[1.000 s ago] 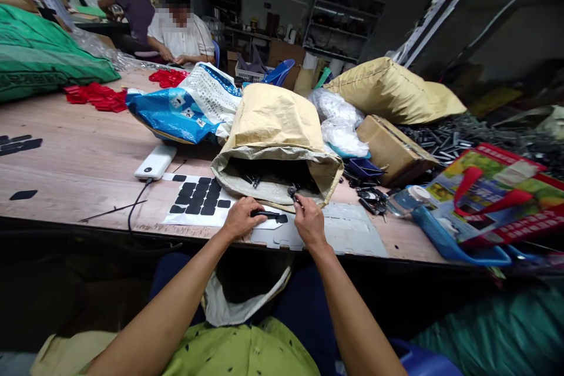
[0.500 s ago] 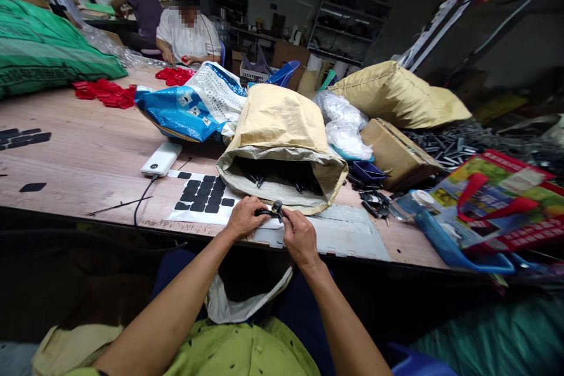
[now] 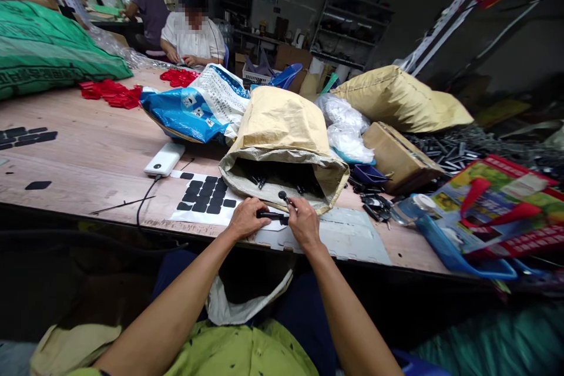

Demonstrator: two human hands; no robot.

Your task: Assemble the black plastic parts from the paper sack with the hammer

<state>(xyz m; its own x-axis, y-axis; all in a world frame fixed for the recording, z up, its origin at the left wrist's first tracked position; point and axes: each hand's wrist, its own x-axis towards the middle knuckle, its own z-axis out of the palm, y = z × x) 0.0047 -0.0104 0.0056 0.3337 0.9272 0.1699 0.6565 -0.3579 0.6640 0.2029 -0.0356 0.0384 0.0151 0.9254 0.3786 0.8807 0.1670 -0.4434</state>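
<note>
My left hand (image 3: 247,218) is closed on a black rod-shaped part (image 3: 269,215) that points right, toward my other hand. Fingers pinched, my right hand (image 3: 304,223) grips a small part with a round black head (image 3: 282,195) sticking up past the fingertips. The rod's right end meets the right fingers; whether the two parts are joined cannot be made out. Just behind both hands lies a beige sack (image 3: 286,120), its wide mouth facing me, with several black pieces (image 3: 259,181) inside. Left of my left hand, black rounded-square pads (image 3: 205,195) lie on a white sheet (image 3: 180,215).
A white power bank (image 3: 164,160) with a black cable rests at left. A blue-and-white bag (image 3: 198,106) leans behind it. To the right are a cardboard box (image 3: 399,155), a clear jar (image 3: 412,207) and a colourful bag (image 3: 502,205). Two people sit across the table.
My right hand has shifted slightly right and turned, and the round head now stands up above its fingertips. The left hand stays nearly in place with the rod-shaped part. The view has tilted slightly.
</note>
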